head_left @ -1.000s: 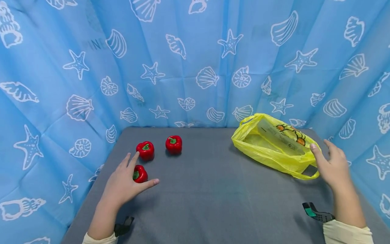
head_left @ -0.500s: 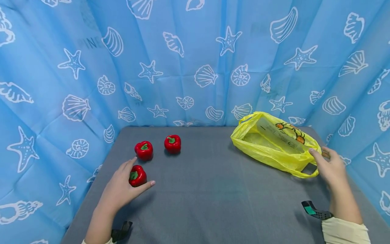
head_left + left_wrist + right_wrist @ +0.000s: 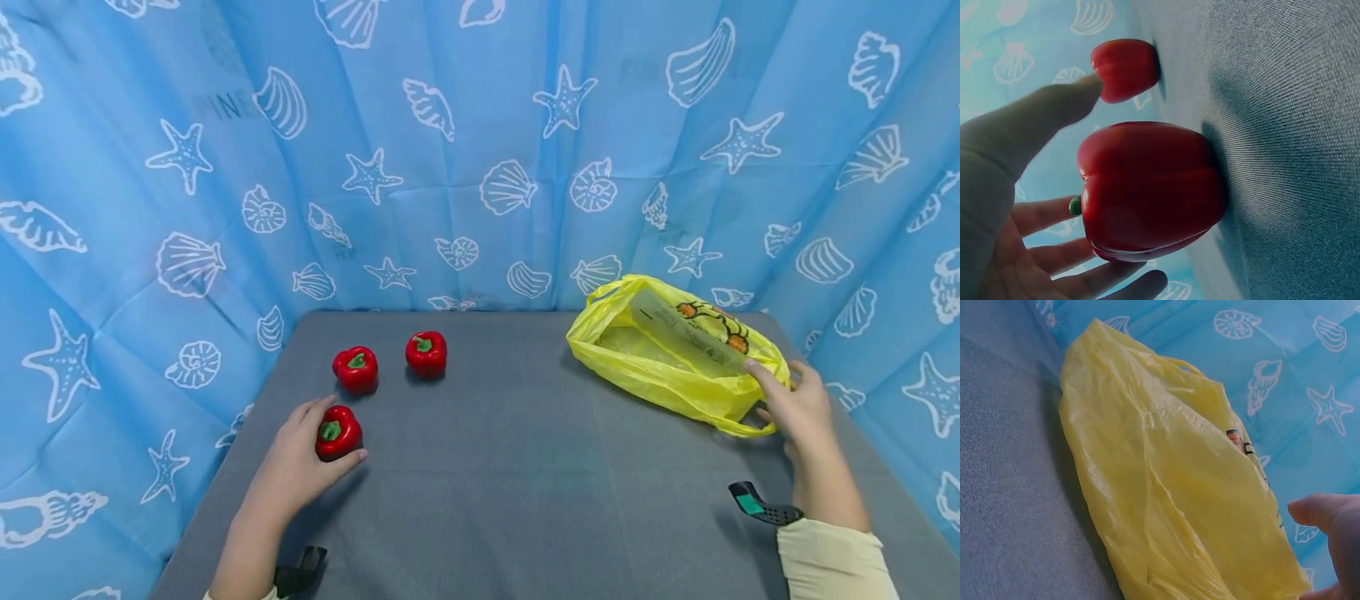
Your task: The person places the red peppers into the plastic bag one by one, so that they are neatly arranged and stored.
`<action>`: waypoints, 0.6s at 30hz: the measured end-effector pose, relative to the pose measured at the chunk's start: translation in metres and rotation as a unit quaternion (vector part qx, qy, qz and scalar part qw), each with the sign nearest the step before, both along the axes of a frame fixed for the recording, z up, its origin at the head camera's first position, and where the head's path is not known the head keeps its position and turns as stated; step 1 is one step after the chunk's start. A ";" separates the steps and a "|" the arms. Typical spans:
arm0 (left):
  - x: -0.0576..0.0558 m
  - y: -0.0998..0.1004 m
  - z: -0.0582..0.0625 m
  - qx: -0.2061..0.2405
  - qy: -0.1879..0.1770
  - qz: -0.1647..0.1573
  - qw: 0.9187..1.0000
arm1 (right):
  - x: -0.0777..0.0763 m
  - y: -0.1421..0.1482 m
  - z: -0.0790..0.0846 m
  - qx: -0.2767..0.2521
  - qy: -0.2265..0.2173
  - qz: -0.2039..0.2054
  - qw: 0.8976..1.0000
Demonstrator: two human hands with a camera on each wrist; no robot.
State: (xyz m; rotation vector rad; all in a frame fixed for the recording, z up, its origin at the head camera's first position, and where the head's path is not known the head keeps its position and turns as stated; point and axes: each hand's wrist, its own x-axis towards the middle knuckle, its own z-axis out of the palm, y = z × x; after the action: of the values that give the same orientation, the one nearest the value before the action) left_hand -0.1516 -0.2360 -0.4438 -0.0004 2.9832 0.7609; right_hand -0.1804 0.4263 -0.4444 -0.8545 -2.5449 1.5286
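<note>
A blue curtain (image 3: 465, 208) with white shells and starfish hangs in folds behind the table and down both sides. The table (image 3: 525, 517) is covered in plain grey cloth, its far corners rounded. At the far right lies a yellow plastic bag (image 3: 663, 393), crumpled, its mouth gaping upward, with orange and black print on the inner back wall and a loop handle at its near right end.

The right hand (image 3: 804, 421) is at that end, thumb over the rim and fingers partly hidden behind the plastic; whether it grips, I cannot tell. The left hand (image 3: 296, 462) is spread wide about the nearest red pepper (image 3: 343, 437), on the table's left side, with a clear gap on the thumb side in the left wrist view. Just beyond its fingertips sits a second pepper (image 3: 356, 372), and to the right of that a third pepper (image 3: 427, 357), both with green stems up. A black wrist device (image 3: 765, 505) juts from the right wrist.
</note>
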 end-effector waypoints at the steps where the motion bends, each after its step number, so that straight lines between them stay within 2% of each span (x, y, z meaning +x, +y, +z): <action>1: 0.000 0.000 0.000 -0.001 0.001 0.001 1.000 | 0.000 -0.001 0.000 0.007 0.001 -0.002 1.000; 9: -0.001 0.005 0.000 -0.013 0.005 0.001 1.000 | 0.000 -0.002 0.002 0.101 0.026 0.024 0.994; 18: 0.000 0.006 0.001 -0.013 -0.012 0.009 1.000 | -0.001 -0.001 -0.002 0.098 0.024 0.023 0.995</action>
State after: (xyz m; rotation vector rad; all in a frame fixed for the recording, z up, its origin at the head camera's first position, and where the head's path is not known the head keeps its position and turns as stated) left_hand -0.1517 -0.2298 -0.4430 -0.0369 2.9736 0.7183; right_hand -0.1812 0.4251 -0.4462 -0.7306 -2.6403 1.2645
